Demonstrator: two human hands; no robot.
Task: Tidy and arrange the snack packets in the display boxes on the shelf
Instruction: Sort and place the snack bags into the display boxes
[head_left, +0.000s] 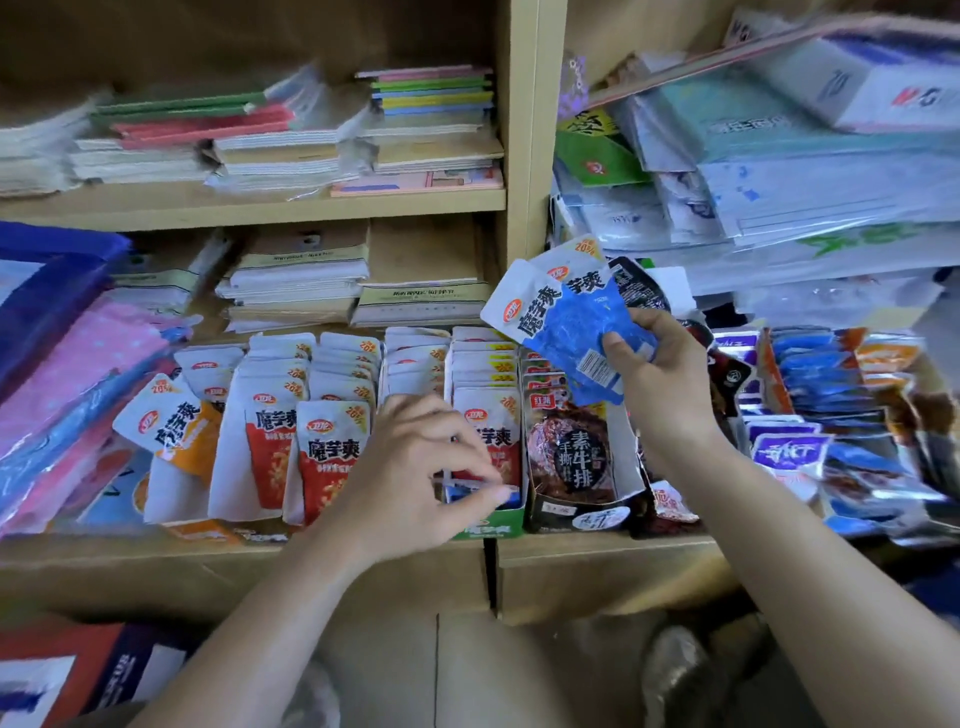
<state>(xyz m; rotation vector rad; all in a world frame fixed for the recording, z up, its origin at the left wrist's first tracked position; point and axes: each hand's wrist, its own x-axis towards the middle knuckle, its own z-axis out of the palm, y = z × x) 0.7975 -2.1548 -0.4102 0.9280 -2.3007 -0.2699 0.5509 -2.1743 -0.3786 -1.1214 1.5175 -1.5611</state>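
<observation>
Left hand (415, 467), frame centre: fingers (488, 491) pinch top edge of blue packet (511, 503), blurred, standing in green box (493, 527) on shelf (597, 553). Right hand (662, 379), at 2 o'clock from left hand, raised above boxes: fingers curled round fanned blue packets (566, 317), dark ones behind. Red packets (327, 457) in rows at 9 o'clock from left hand, orange packet (179, 431) tilted further that way. Dark steak packets (576, 457) at 3 o'clock from green box, touching it. Loose heap (831, 395) of blue and purple packets at 3 o'clock from right hand. Notebooks (296, 280) at 12 o'clock, behind rows.
</observation>
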